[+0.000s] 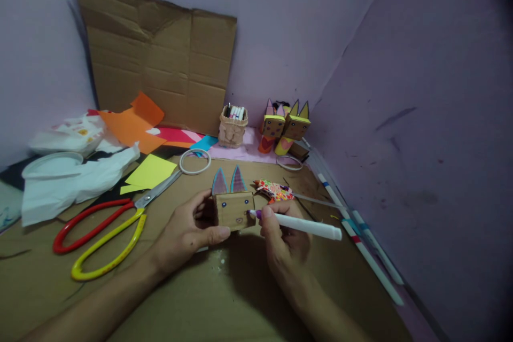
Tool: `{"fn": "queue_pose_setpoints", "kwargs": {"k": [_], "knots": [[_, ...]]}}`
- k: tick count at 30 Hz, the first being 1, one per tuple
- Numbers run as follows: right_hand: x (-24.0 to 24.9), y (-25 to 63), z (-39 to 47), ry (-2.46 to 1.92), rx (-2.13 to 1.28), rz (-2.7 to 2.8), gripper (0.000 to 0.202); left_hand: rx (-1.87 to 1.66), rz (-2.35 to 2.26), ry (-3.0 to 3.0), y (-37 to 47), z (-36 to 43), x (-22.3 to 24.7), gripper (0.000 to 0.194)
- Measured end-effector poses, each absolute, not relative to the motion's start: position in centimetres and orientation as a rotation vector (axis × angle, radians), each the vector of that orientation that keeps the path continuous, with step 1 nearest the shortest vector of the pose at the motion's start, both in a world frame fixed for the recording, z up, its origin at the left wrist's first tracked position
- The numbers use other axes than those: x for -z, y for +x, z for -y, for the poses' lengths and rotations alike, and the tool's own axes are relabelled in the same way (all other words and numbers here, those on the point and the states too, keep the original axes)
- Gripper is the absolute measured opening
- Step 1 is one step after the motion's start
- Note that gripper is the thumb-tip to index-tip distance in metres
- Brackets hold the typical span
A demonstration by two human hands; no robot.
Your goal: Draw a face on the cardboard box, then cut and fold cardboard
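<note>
My left hand grips a small cardboard box head by its left side, thumb across the lower front. Two pointed ears with blue edges and purplish middles stand on top of the box. Its front bears two dark eyes and a small drawn mark low in the middle. In my right hand is a white marker with a purple tip end, pinched between thumb and fingers. The marker's tip meets the right part of the box front, though I cannot tell whether it touches.
Scissors with red and yellow handles lie left, beside yellow paper. Behind stand a marker holder and two finished box-headed figures. A patterned pencil-shaped piece lies behind my right hand. Markers line the right edge; cardboard leans on the wall.
</note>
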State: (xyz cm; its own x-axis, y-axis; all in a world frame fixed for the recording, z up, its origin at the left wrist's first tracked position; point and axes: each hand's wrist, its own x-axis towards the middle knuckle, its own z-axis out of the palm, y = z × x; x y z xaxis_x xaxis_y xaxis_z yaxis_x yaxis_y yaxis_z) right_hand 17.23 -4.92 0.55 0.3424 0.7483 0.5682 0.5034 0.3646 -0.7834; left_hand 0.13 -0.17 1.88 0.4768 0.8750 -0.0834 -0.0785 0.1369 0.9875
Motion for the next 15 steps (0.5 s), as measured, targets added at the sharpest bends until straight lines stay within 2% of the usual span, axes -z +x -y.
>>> {"fn": "queue_pose_setpoints", "kwargs": {"k": [15], "knots": [[-0.39,17.33,5.11,-1.276,-0.243,1.284,0.016,-0.818,-0.801,1.247,0.11,0.07,-1.98,0.064]]}}
